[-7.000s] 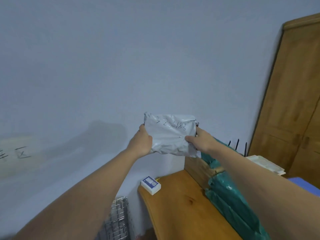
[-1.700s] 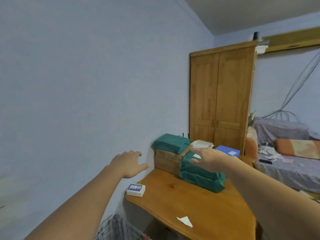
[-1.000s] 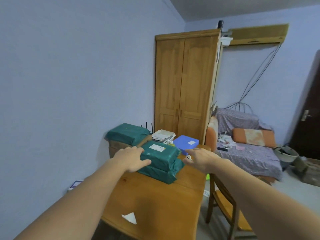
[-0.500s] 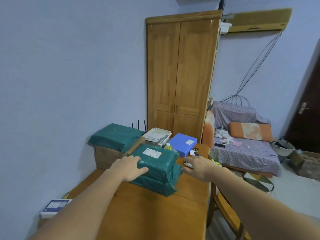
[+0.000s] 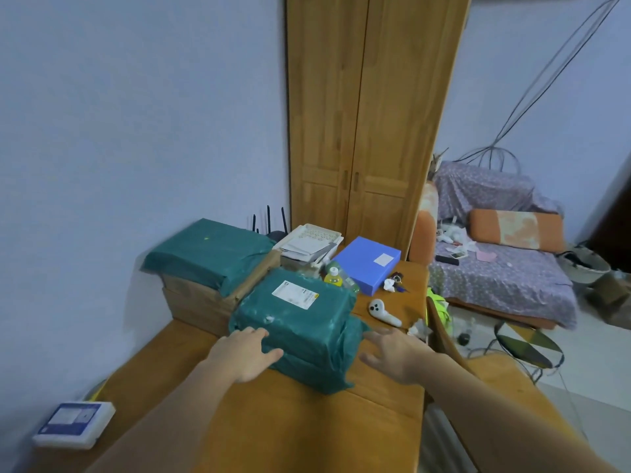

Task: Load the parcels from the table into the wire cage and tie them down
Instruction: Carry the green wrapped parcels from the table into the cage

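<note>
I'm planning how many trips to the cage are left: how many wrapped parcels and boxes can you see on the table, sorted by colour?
Green wrapped parcels: 3
Brown cardboard boxes: 1
Blue boxes: 1
Total: 5

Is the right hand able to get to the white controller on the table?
Probably yes. The right hand is open beside the green parcel, and the white controller lies just beyond it with bare table between.

Parcel label [image 5: 295, 294] text blurred, unreadable
</note>
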### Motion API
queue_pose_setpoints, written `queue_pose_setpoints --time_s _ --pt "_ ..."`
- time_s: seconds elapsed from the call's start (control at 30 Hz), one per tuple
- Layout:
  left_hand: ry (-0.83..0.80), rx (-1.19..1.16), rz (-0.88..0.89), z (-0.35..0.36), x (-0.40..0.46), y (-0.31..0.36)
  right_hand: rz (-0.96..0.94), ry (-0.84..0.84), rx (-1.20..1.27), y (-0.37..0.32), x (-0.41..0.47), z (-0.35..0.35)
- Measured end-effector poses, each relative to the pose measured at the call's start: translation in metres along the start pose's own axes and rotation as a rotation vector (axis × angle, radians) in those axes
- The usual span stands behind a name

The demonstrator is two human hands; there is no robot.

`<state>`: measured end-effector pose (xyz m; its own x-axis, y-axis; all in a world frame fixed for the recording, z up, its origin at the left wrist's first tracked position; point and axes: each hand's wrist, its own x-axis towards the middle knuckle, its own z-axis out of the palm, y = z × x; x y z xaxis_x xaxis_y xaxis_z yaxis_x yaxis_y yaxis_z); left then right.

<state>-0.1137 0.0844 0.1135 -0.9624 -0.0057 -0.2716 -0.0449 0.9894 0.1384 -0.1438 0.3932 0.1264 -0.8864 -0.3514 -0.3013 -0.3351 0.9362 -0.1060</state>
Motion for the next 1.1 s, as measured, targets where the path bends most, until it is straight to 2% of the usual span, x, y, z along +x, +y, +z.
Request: queue_pose_setpoints --time_s 0.3,0.5,0.63,0.83,1.0,1.1 --pt "-0.053 -0.070 -0.159 0.021 0.065 0.011 -0.103 -0.070 0.018 0.047 0.104 0.003" --pt "-0.091 -0.140 -0.300 0.035 0.108 -0.012 -0.034 -0.112 0.134 0.054 0.175 0.018" --pt "-0.053 -0.453 -0.498 0.052 0.143 -0.043 0.175 -0.058 0.377 0.055 0.218 0.032" --pt "0.042 -1.118 -0.811 0.061 0.207 -0.076 0.537 -0.011 0.929 0.054 0.278 0.043" --pt "-0.072 -1.197 -0.789 0.081 0.234 -0.086 0.658 -0.055 1.177 0.047 0.314 0.053" --pt "-0.075 -1.245 -0.778 0.099 0.243 -0.094 0.669 -0.039 1.296 0.049 0.332 0.075"
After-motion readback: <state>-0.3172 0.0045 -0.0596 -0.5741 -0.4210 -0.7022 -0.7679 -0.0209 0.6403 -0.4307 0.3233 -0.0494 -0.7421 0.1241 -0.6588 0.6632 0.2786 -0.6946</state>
